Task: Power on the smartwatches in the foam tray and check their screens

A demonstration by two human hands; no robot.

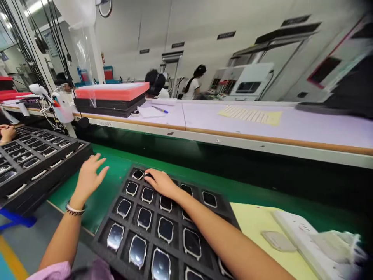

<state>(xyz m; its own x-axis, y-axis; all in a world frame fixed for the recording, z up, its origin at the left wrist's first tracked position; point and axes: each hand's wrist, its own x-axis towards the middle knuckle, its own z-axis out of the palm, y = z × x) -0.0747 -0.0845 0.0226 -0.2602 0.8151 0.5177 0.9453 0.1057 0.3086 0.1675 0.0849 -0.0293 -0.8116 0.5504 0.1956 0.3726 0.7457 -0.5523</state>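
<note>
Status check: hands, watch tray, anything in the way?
Right hand at far-row watch, grip unclear. Left hand open above green surface. Tray holds rows of watches; right forearm hides some.

Workroom: pale grey wall (192, 23) at 12 o'clock; strip light (36, 7), 10 o'clock; brown-edged lavender shelf (314, 132), 3 o'clock; green worktop (115, 165), 9 o'clock; grey floor (39, 241) with yellow stripe (11, 256), 8 o'clock.

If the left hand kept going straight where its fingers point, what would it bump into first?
Over the green mat, the left hand would probably meet the shelf's front edge first. Its height is hard to tell, so it might go underneath instead.
</note>
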